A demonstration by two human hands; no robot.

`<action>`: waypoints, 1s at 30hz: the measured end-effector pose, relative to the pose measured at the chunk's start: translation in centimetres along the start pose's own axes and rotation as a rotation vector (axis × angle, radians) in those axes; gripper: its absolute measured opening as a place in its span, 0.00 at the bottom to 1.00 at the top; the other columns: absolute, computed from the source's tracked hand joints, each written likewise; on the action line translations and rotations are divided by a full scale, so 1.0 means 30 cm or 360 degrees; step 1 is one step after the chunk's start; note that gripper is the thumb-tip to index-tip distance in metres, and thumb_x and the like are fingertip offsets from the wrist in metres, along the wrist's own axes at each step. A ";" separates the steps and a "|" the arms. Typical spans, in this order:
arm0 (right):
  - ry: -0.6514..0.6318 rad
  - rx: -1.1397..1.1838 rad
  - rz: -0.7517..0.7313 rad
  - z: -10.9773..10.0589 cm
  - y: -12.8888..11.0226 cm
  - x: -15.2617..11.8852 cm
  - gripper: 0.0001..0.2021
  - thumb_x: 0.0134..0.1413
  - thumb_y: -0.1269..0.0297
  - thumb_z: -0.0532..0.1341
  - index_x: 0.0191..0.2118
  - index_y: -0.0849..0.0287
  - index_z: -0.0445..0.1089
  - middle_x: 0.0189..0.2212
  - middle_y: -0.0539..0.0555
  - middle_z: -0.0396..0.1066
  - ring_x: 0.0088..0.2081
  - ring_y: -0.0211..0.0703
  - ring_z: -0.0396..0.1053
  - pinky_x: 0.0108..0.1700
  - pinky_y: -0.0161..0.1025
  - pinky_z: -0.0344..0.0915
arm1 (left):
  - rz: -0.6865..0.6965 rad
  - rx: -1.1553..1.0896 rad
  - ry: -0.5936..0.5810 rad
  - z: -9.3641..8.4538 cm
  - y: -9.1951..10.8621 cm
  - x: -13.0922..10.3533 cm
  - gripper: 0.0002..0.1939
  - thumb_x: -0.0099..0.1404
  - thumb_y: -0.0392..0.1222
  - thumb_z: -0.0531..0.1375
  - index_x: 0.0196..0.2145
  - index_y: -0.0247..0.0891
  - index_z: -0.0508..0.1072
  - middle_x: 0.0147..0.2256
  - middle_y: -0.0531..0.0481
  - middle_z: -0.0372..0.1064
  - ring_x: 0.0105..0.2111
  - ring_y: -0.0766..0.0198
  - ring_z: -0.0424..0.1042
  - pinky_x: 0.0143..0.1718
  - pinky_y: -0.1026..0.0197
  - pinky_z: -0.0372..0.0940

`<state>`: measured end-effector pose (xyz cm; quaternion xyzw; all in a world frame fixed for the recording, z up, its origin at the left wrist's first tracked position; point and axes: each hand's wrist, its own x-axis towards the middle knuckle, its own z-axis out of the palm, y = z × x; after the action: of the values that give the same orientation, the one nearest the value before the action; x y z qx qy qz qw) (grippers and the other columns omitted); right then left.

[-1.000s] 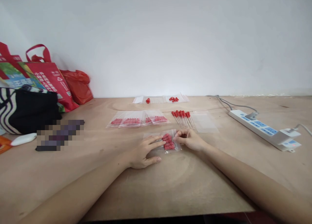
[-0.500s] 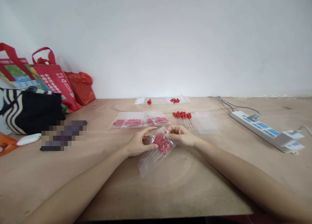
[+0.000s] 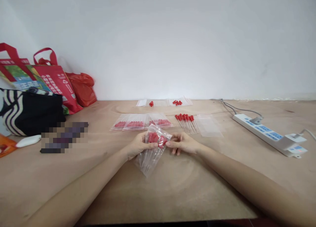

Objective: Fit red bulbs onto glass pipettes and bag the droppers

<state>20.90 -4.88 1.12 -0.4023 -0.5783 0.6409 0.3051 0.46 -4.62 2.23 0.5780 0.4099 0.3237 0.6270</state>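
A clear zip bag [image 3: 151, 157] is held tilted between my hands above the front of the table. Inside are several red-tipped droppers with clear stems, their red ends toward the bag's top. My left hand [image 3: 138, 144] grips the bag's left side, thumb lying across the front. My right hand [image 3: 183, 142] pinches its right edge near the top. Just beyond, filled bags of red-tipped droppers [image 3: 134, 123] lie in a row. Loose red-tipped droppers [image 3: 185, 119] are fanned out right of them, beside a flat clear bag [image 3: 210, 125].
Farther back lie more clear bags with small red pieces [image 3: 177, 102]. A white power strip [image 3: 268, 132] with plugged-in cables is on the right. At left stand a red shopping bag [image 3: 58, 79], a red plastic bag [image 3: 82, 88] and a black striped bag [image 3: 39, 112], near a white object [image 3: 29, 141].
The held bag has shifted slightly left and turned, its top edge now showing more flatly. My right hand has moved down from the top corner to the right edge.
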 end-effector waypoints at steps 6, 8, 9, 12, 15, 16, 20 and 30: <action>0.0015 0.0053 -0.0020 0.039 0.022 -0.020 0.17 0.35 0.54 0.65 0.27 0.64 0.67 0.18 0.48 0.68 0.16 0.29 0.63 0.17 0.27 0.60 | -0.0078 -0.0038 -0.0143 0.052 0.006 -0.014 0.19 0.48 0.43 0.65 0.37 0.33 0.70 0.32 0.48 0.72 0.33 0.61 0.71 0.36 0.61 0.63; 0.0016 0.0048 -0.0015 0.038 0.011 -0.028 0.17 0.34 0.54 0.65 0.26 0.64 0.66 0.16 0.48 0.67 0.16 0.30 0.63 0.17 0.28 0.60 | -0.0111 0.0004 -0.0131 0.057 0.007 -0.014 0.18 0.47 0.42 0.66 0.35 0.33 0.70 0.31 0.48 0.72 0.32 0.62 0.71 0.35 0.62 0.64; 0.0016 0.0043 -0.0020 0.029 0.001 -0.035 0.16 0.34 0.55 0.66 0.25 0.64 0.66 0.16 0.47 0.67 0.16 0.30 0.63 0.17 0.28 0.61 | -0.0109 0.0022 -0.0106 0.056 0.006 -0.012 0.18 0.47 0.43 0.66 0.35 0.33 0.70 0.30 0.49 0.72 0.31 0.63 0.71 0.33 0.63 0.64; 0.0096 0.0022 -0.0161 -0.030 -0.048 -0.052 0.15 0.35 0.56 0.65 0.26 0.64 0.67 0.16 0.48 0.67 0.17 0.31 0.65 0.20 0.30 0.64 | 0.0002 0.0078 0.0060 0.046 -0.008 0.001 0.19 0.49 0.47 0.63 0.36 0.34 0.68 0.29 0.49 0.70 0.28 0.65 0.70 0.29 0.64 0.64; 0.0419 0.0037 -0.0477 -0.111 -0.098 -0.048 0.15 0.36 0.57 0.65 0.30 0.62 0.68 0.20 0.48 0.69 0.20 0.32 0.67 0.25 0.32 0.67 | 0.0265 0.0344 0.0299 0.026 -0.035 0.021 0.17 0.53 0.49 0.60 0.36 0.34 0.67 0.29 0.49 0.68 0.28 0.63 0.70 0.29 0.60 0.65; 0.0526 0.0051 -0.0580 -0.136 -0.110 -0.040 0.15 0.36 0.57 0.65 0.30 0.61 0.67 0.21 0.48 0.70 0.21 0.32 0.68 0.27 0.33 0.68 | 0.0405 0.0544 0.0371 0.019 -0.045 0.028 0.15 0.54 0.48 0.59 0.35 0.34 0.67 0.30 0.48 0.68 0.30 0.62 0.69 0.31 0.58 0.65; 0.0749 -0.0042 -0.0853 -0.210 -0.127 0.014 0.16 0.35 0.53 0.65 0.27 0.60 0.65 0.19 0.48 0.68 0.22 0.35 0.68 0.30 0.37 0.68 | 0.1069 0.1477 0.0511 -0.003 -0.068 0.057 0.06 0.56 0.40 0.57 0.32 0.36 0.70 0.33 0.47 0.67 0.36 0.59 0.65 0.41 0.53 0.61; 0.0977 -0.0330 -0.1125 -0.321 -0.066 0.129 0.14 0.40 0.51 0.61 0.26 0.58 0.62 0.33 0.52 0.65 0.33 0.37 0.66 0.41 0.41 0.64 | 0.1359 0.2000 0.0504 -0.006 -0.068 0.185 0.15 0.56 0.34 0.55 0.43 0.38 0.67 0.45 0.45 0.63 0.48 0.57 0.59 0.50 0.51 0.54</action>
<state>27.23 3.48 2.38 -0.3799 -0.6237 0.2884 0.6192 2.68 0.08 -0.57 0.8799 0.3429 0.3227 -0.0637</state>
